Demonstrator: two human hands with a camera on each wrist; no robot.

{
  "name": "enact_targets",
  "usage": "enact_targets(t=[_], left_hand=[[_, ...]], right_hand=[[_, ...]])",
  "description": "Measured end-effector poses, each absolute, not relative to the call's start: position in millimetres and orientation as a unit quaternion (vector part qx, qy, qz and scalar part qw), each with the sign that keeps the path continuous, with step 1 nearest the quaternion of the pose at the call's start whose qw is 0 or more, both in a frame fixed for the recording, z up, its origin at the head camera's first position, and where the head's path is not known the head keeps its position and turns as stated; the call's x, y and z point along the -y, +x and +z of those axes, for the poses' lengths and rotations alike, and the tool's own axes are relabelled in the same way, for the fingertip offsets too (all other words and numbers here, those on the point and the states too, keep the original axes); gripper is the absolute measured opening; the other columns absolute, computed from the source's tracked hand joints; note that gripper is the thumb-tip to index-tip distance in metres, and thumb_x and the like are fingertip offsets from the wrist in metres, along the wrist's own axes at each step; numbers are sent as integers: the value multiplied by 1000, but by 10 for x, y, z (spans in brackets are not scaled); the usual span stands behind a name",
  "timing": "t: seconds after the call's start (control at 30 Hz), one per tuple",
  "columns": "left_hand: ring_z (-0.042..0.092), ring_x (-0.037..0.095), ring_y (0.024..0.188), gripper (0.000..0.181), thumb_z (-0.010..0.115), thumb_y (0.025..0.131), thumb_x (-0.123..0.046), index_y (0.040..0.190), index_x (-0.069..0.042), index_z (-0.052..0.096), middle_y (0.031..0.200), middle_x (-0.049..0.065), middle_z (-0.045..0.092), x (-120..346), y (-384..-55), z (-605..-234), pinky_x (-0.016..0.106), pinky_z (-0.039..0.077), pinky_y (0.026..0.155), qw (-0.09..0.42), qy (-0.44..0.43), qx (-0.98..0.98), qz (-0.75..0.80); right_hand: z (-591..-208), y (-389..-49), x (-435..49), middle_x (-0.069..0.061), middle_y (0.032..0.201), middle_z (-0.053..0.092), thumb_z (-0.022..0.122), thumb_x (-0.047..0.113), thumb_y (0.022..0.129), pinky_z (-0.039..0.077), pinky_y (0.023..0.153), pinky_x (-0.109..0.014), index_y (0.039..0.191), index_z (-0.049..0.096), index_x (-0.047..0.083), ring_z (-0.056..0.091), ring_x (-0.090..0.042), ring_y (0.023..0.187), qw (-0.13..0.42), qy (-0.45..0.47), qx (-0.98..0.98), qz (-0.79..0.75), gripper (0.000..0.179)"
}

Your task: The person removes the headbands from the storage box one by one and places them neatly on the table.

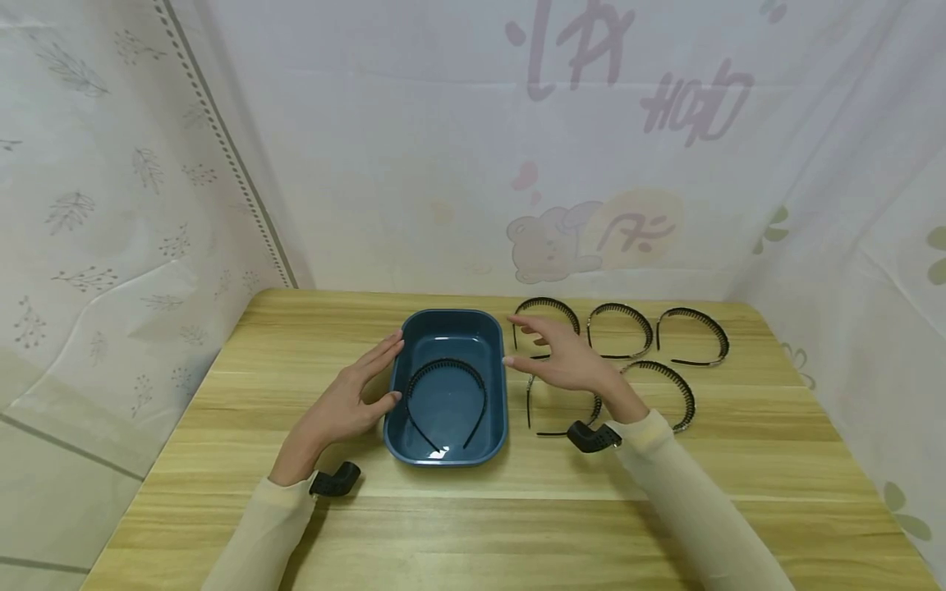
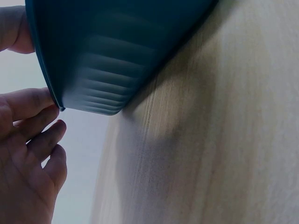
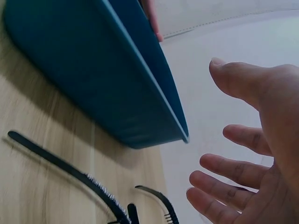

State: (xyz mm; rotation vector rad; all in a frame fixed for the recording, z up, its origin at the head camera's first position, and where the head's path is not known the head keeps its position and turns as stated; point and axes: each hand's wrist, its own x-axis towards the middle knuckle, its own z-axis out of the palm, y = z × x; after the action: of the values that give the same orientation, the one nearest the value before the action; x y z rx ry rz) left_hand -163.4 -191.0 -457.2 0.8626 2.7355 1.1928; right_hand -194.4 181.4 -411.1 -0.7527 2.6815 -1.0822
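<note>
A blue plastic basin (image 1: pixel 447 460) stands on the wooden table, with one black toothed headband (image 1: pixel 447 362) lying inside it. My left hand (image 1: pixel 346 404) touches the basin's left rim with its thumb and fingertips spread apart; the left wrist view shows those fingertips (image 2: pixel 49 97) right at the rim. On the other side my right hand (image 1: pixel 562 355) is held in the air beside the right rim, fingers extended and nothing in them. Below that hand lies another headband (image 1: pixel 529 410), partly hidden by the hand and wrist. In the right wrist view the right palm faces the basin (image 3: pixel 70 70).
More black headbands lie to the right in two rows, among them one at the back middle (image 1: pixel 650 332), one at the far right (image 1: pixel 720 332) and one in front (image 1: pixel 689 398). A printed cloth (image 1: pixel 414 164) hangs behind the table (image 1: pixel 473 533) and along both sides.
</note>
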Motion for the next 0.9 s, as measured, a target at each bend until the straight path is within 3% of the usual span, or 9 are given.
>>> enact_targets(t=[0.9], left_hand=[[24, 35, 158, 77, 68, 93, -9, 161, -6, 32, 172, 5, 22, 1897, -1638, -4592, 64, 30, 120, 12, 277, -881, 382]], right_hand=[[-4010, -2076, -1368, -5, 159, 46, 71, 45, 95, 46, 115, -48, 158, 42, 16, 50, -31, 143, 103, -268, -890, -355, 75]])
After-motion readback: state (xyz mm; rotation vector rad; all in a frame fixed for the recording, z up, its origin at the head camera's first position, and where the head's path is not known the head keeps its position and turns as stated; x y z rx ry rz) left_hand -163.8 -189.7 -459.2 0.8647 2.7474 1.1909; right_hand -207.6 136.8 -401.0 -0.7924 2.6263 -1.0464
